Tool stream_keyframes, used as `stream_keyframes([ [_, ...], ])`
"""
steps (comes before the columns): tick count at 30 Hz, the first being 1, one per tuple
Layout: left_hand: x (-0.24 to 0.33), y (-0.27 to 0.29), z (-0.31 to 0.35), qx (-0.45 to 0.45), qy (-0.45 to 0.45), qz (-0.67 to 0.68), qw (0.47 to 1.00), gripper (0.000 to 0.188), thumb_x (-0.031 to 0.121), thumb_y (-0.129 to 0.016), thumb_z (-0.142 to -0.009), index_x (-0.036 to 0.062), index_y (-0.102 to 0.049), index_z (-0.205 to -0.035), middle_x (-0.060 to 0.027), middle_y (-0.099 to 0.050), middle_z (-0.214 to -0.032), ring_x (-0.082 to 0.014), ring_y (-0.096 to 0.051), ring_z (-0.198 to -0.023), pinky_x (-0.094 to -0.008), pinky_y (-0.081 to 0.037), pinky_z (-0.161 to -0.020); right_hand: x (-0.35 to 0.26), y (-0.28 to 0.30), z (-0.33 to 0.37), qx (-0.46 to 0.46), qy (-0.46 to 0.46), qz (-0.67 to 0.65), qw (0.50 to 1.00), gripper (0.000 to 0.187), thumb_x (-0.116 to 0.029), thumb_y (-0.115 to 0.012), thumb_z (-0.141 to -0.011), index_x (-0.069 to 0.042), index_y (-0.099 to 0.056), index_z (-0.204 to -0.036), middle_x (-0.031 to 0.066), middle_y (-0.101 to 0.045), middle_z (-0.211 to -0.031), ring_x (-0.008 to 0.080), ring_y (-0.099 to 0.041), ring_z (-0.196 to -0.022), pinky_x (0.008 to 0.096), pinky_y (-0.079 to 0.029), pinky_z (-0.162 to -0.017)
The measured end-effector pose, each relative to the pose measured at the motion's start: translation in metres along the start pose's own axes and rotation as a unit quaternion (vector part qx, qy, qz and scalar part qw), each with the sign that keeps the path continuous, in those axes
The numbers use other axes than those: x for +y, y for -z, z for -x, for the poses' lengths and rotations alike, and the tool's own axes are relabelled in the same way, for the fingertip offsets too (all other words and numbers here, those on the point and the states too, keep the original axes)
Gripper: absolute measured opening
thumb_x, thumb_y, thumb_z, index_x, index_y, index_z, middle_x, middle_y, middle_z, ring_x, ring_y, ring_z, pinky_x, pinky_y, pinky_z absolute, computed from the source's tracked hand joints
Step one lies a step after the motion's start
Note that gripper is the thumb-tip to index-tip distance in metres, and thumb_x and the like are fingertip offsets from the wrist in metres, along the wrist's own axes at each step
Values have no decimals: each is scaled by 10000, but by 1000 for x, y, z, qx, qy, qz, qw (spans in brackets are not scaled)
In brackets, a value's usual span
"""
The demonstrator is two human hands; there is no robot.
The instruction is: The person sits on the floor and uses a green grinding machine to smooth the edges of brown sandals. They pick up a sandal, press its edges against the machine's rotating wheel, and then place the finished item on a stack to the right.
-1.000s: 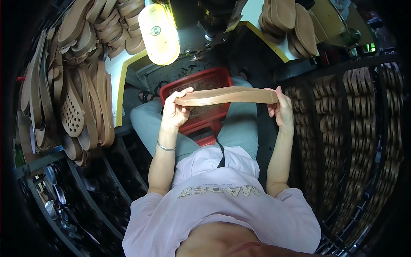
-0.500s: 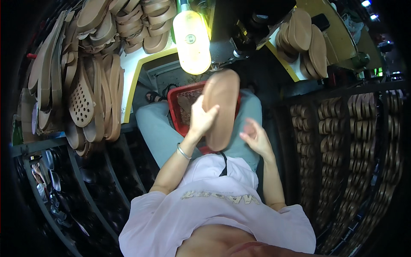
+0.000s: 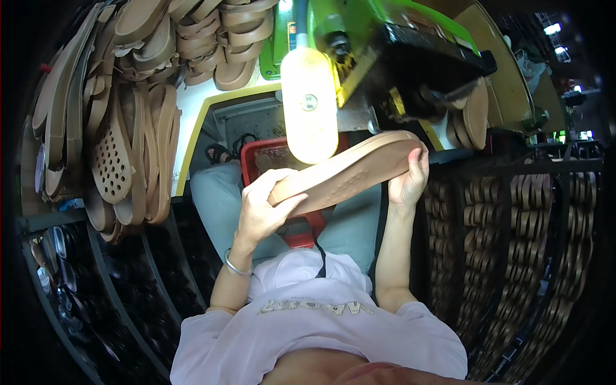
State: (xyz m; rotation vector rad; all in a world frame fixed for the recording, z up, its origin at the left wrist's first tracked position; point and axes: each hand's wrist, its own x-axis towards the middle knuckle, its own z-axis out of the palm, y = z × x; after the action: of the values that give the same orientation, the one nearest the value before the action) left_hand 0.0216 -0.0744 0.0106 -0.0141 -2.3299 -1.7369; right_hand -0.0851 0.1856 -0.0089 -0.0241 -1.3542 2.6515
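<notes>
A tan shoe sole [image 3: 350, 176] is held tilted in front of me, its side wall and one bumpy face showing. My left hand [image 3: 266, 202] grips its lower left end between thumb and fingers. At the raised right end, my right hand [image 3: 409, 179] is closed round the tip. Just beyond the sole hangs a bright oblong lamp [image 3: 310, 109]. Partly hidden behind both is a red plastic basket [image 3: 247, 163] between my legs.
Brown soles and strapped sandals [image 3: 112, 147] are heaped at the left on a yellow-edged white table [image 3: 196, 138]. A black machine [image 3: 430, 70] stands ahead right, beside several more soles [image 3: 476, 115]. Racks of brown footwear [image 3: 532, 224] fill the right; dark racks [image 3: 122, 289] stand left.
The sole has swung from upright to a slant across my front. My right hand, free before, has moved up and taken its right end; my left hand has shifted left and lower.
</notes>
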Motion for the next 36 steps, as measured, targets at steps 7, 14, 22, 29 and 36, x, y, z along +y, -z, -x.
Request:
stream_keyframes([
  [7, 17, 8, -34, 69, -31, 76, 994, 287, 28, -796, -680, -24, -655, -924, -97, -674, -880, -153, -652, -791, -277, -531, -712, 1, -1, -5, 35, 27, 115, 992, 280, -194, -552, -956, 21, -498, -1128, 110, -583, -1038, 163, -570, -960, 304, -471, -865],
  [14, 13, 21, -47, 73, -1, 127, 989, 274, 8, -796, -649, -17, -637, -871, -72, -667, -853, -119, -639, -783, -241, -511, -683, -10, -3, -2, 6, -20, 175, 984, 231, -207, -515, -966, 10, -552, -1036, 57, -610, -780, 59, -489, -446, 177, -311, -313],
  [22, -7, 61, -15, 75, 118, 225, 964, 335, -25, -764, -662, -7, -583, -944, -82, -666, -827, -110, -628, -758, -219, -479, -704, -2, -25, 20, -65, -70, 191, 977, 234, -215, -539, -950, 13, -544, -1002, 41, -583, -719, 28, -423, -403, 161, -301, -315],
  [29, -23, 74, 21, 115, 142, 261, 948, 365, 13, -776, -682, 6, -553, -971, -65, -641, -834, -95, -600, -744, -211, -466, -696, 3, -44, 28, -104, -88, 189, 973, 213, -186, -571, -934, 18, -555, -995, 49, -605, -736, 22, -453, -427, 157, -308, -321],
  [36, -52, 73, 71, 178, 164, 329, 913, 424, 84, -808, -710, 2, -550, -1036, -77, -630, -939, -110, -595, -866, -234, -470, -788, 12, -71, 29, -176, -81, 247, 950, 199, -140, -554, -927, 51, -557, -985, 60, -618, -709, 23, -462, -414, 152, -332, -342],
])
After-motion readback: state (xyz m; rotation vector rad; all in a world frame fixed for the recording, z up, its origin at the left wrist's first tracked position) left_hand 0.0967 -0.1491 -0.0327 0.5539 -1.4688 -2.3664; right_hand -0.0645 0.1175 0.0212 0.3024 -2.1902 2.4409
